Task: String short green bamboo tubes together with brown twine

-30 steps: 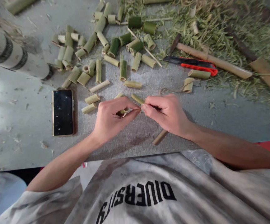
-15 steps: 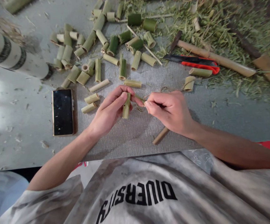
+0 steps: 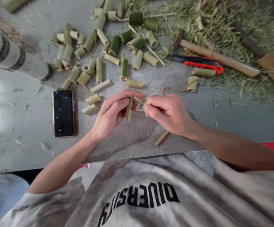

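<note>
Pale green bamboo is being held in both hands above a textured grey surface. A bamboo tube is being gripped in the left hand, its thumb being pressed on the upper end while the index finger is being extended over the top and the other fingers are being kept curled behind. By the right hand, nearly closed, a narrow green piece is being pinched between thumb and index finger, with its far end being pointed toward the left hand. A loose loop of twine is being seen just below that pinch; whether it is being gripped cannot be told.

A brown stick is being partly covered by the right hand. Two short tubes are being supported on the surface to the left of the left hand, and a phone is being left face up farther out. Beyond the hands, many cut segments are being shown in a loose cluster. To the right, a short wide tube is being touched by a cord, and a red and black utility knife is being set beside a wooden-handled tool, near green shavings.
</note>
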{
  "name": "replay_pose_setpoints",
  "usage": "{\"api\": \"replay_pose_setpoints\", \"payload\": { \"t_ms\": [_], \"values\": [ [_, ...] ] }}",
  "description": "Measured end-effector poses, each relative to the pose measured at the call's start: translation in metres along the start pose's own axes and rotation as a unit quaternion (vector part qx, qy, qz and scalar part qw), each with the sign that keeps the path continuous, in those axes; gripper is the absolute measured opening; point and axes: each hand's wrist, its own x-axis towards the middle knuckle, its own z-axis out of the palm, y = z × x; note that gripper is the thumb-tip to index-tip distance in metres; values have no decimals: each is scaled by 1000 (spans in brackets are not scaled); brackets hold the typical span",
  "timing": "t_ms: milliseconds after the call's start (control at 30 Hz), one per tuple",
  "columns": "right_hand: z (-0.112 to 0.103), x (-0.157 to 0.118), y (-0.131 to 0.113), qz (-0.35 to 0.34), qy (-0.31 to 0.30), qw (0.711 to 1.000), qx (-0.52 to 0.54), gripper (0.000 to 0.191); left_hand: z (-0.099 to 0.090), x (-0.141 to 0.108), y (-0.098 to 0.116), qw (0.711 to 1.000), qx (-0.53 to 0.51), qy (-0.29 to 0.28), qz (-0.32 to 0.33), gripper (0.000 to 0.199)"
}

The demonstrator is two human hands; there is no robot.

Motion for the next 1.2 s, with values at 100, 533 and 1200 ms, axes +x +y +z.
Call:
{"api": "replay_pose_setpoints", "payload": {
  "t_ms": [100, 533, 1200],
  "values": [
    [-1, 0, -1, 11, -4, 1000, -5, 41, 1, -1, 2, 1000, 1, -11, 10, 37],
    [1, 0, 0, -7, 10, 1000, 16, 40, 6, -2, 3, 997, 65, -25, 17, 32],
    [2, -3, 2, -4, 1, 999, -43, 45, 6, -1, -5, 994, -88, -54, 33, 28]
  ]
}}
